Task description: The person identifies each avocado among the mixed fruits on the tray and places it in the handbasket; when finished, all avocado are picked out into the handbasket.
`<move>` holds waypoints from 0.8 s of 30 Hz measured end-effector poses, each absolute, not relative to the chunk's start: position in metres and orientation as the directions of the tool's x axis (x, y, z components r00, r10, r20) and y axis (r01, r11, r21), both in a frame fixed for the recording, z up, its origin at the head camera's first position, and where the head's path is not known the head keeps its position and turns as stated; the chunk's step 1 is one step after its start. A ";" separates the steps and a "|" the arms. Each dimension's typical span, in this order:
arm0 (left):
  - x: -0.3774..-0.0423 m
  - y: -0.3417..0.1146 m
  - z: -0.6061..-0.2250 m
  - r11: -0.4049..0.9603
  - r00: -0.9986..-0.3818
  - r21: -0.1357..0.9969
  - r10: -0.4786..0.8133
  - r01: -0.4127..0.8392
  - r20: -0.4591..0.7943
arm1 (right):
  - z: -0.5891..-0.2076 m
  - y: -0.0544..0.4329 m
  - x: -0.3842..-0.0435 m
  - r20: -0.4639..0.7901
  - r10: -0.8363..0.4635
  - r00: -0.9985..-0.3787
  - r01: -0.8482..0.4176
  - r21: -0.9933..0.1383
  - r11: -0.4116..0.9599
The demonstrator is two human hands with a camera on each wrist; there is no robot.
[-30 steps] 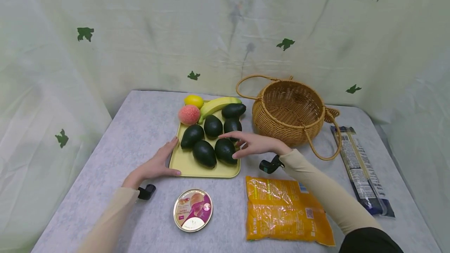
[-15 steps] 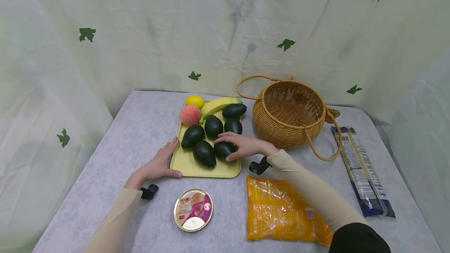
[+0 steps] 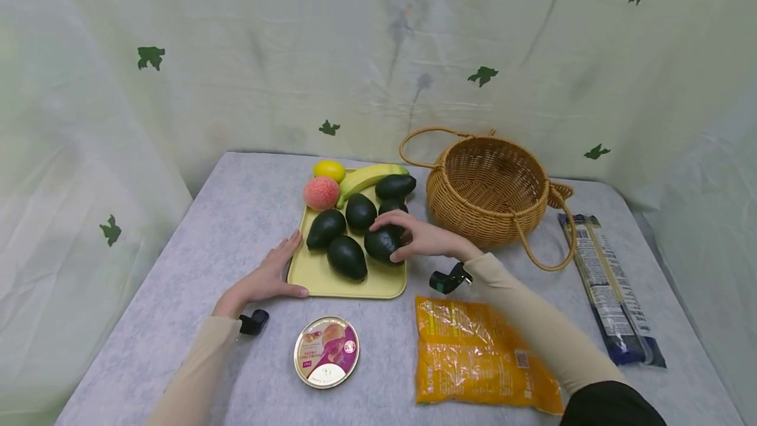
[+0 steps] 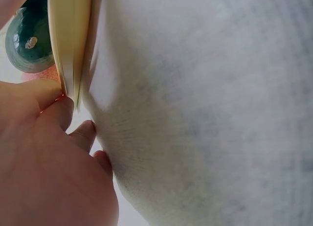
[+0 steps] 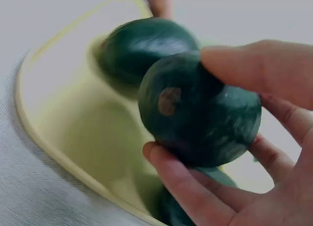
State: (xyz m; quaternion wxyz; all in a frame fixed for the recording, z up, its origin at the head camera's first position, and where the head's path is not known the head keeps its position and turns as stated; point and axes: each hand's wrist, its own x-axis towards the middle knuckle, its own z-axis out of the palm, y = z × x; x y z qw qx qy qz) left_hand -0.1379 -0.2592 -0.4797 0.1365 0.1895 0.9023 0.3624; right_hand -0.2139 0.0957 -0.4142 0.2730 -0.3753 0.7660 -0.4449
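Over a smooth tray touched by outspread left fingers, right fingers curl round a glossy avocado.

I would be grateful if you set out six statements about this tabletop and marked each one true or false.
1. The right hand holds a dark avocado, and the left hand touches the yellow tray. True.
2. The left hand holds an avocado too. False: only the right hand does.
3. In the head view, an orange packet lies right of a round tin. True.
4. The round tin is on the yellow tray. False: it lies on the table.
5. A lemon lies beside a pink fruit. True.
6. The lemon is nearer the person than the round tin. False: it is farther.
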 end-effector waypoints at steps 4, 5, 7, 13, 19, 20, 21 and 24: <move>-0.139 -0.259 -0.480 0.663 -0.890 0.707 0.444 0.246 -0.107 | -0.401 0.107 -0.214 -0.056 -0.805 -0.590 -0.241 -0.940 0.241; -0.139 -0.260 -0.480 0.662 -0.890 0.708 0.444 0.246 -0.106 | -0.397 0.110 -0.214 -0.048 -0.799 -0.600 -0.222 -0.949 0.223; -0.139 -0.259 -0.481 0.661 -0.890 0.709 0.444 0.246 -0.105 | -0.387 0.115 -0.215 -0.035 -0.786 -0.617 -0.181 -0.966 0.185; -0.138 -0.258 -0.479 0.662 -0.891 0.709 0.441 0.243 -0.106 | -0.357 0.140 -0.220 0.038 -0.710 -0.703 -0.145 -0.985 0.091; -0.138 -0.257 -0.478 0.659 -0.892 0.712 0.439 0.241 -0.104 | -0.330 0.176 -0.227 0.084 -0.562 -0.823 -0.110 -0.994 0.011; -0.138 -0.257 -0.479 0.659 -0.892 0.713 0.440 0.241 -0.104 | -0.328 0.183 -0.229 0.082 -0.537 -0.839 -0.105 -0.994 0.013; -0.138 -0.257 -0.479 0.659 -0.892 0.711 0.440 0.244 -0.102 | -0.325 0.190 -0.231 0.076 -0.512 -0.856 -0.097 -0.995 0.015; -0.138 -0.259 -0.480 0.658 -0.892 0.711 0.442 0.248 -0.098 | -0.322 0.210 -0.236 0.051 -0.449 -0.892 -0.069 -0.997 0.024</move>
